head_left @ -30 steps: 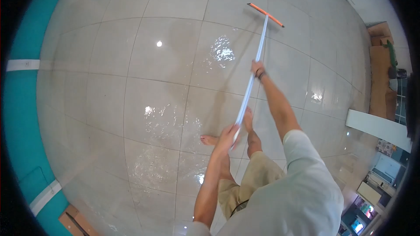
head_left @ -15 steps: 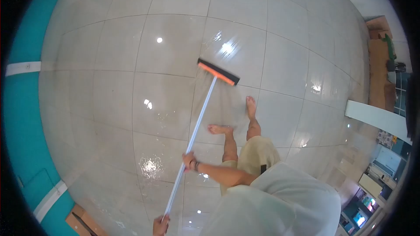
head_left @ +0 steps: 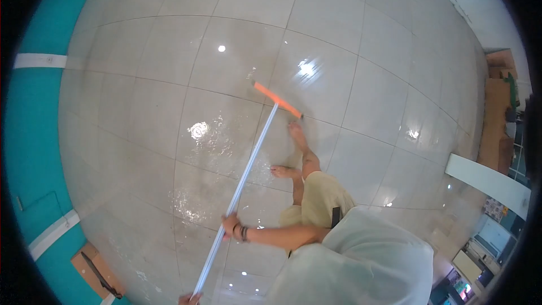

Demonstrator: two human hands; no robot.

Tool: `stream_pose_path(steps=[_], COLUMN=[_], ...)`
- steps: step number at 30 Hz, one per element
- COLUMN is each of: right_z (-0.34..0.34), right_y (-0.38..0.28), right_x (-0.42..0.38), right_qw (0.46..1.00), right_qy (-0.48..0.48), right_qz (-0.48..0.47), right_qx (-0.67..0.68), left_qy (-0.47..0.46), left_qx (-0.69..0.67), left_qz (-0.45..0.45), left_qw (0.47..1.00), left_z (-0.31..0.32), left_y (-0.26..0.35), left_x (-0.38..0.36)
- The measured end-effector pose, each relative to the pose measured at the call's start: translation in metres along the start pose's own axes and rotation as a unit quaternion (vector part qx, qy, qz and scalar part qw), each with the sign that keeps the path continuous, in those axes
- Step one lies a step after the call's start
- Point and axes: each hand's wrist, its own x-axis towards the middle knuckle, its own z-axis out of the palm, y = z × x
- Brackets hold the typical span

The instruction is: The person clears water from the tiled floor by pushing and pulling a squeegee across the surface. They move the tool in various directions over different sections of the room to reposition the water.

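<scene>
Right hand and left hand are both gripping the long, pale pole of a floor squeegee. The right hand, its wrist wearing dark bands, is curling closed around the pole, past its middle toward the near end. The left hand is holding the near end at the bottom edge of the view, where it is being partly cut off, so the full bend of its fingers cannot be told.

At the pole's far end, the squeegee's orange head is slanting down to the right above the center of the view, over a glossy tiled floor. Its right tip is sitting just beside one bare foot; the other bare foot is resting nearer the viewer. The person is wearing beige shorts and a pale shirt.

Wet patches are glistening to the left of the pole. A teal wall is running along the left side, and brown cardboard is standing at the far right.
</scene>
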Motion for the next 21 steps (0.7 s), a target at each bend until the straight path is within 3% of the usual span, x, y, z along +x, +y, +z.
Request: stream_pose_path(steps=[1,2,3,4,5,7,8,9,10,12,13,15,17,18,19,20,21], right_z=[-0.030,-0.057,-0.098,-0.136,-0.197,-0.289,-0.335,-0.390,-0.435,-0.463,-0.454,-0.432,-0.403,-0.387,-0.372,-0.330,-0.287], right_y=[-0.023,-0.041,-0.058,-0.076,-0.091,-0.206,-0.224,-0.257,-0.302,-0.363,-0.377,-0.381,-0.355,-0.328,-0.295,-0.267,-0.239], right_x=[0.020,0.043,0.089,0.131,0.183,0.137,0.198,0.220,0.206,0.178,0.162,0.147,0.170,0.215,0.269,0.272,0.273], right_qw=[1.000,0.991,0.968,0.931,0.907,0.941,0.826,0.789,0.815,0.914,0.915,0.928,0.948,0.783,0.475,0.539,0.601], right_qy=[0.005,0.097,0.130,0.256,0.280,0.220,0.433,0.460,0.403,0.357,0.355,0.328,0.253,0.304,0.302,0.244,0.188], right_qz=[-0.003,-0.079,-0.108,-0.154,-0.182,-0.150,-0.258,-0.294,-0.251,-0.169,-0.165,-0.159,-0.165,-0.260,-0.302,-0.295,-0.281], right_qx=[-0.029,-0.037,-0.184,-0.212,-0.256,-0.208,-0.254,-0.282,-0.332,-0.097,-0.101,-0.078,-0.099,-0.477,-0.769,-0.750,-0.724], left_qy=[-0.024,-0.061,-0.068,-0.069,-0.092,-0.135,-0.168,-0.167,-0.175,-0.143,-0.143,0.003,-0.002,-0.035,-0.067,-0.064,-0.081], left_qx=[-0.015,-0.017,-0.006,-0.008,-0.014,-0.041,-0.109,-0.171,-0.124,-0.107,-0.110,0.053,0.063,0.044,0.024,-0.029,-0.016], left_qz=[0.019,0.022,0.084,0.093,0.144,0.182,0.237,0.265,0.324,0.411,0.405,0.465,0.437,0.379,0.319,0.337,0.290], left_qw=[0.999,0.998,0.994,0.993,0.985,0.973,0.951,0.934,0.922,0.894,0.896,0.884,0.897,0.924,0.945,0.939,0.953], left_z=[0.021,0.046,0.075,0.110,0.141,0.209,0.245,0.281,0.295,0.330,0.324,0.304,0.268,0.241,0.212,0.192,0.160], left_y=[0.007,0.039,0.062,0.105,0.146,0.222,0.264,0.306,0.358,0.409,0.423,0.435,0.403,0.387,0.365,0.321,0.291], left_x=[0.040,0.071,0.106,0.129,0.151,0.201,0.216,0.222,0.203,0.212,0.212,0.195,0.216,0.213,0.207,0.224,0.217])
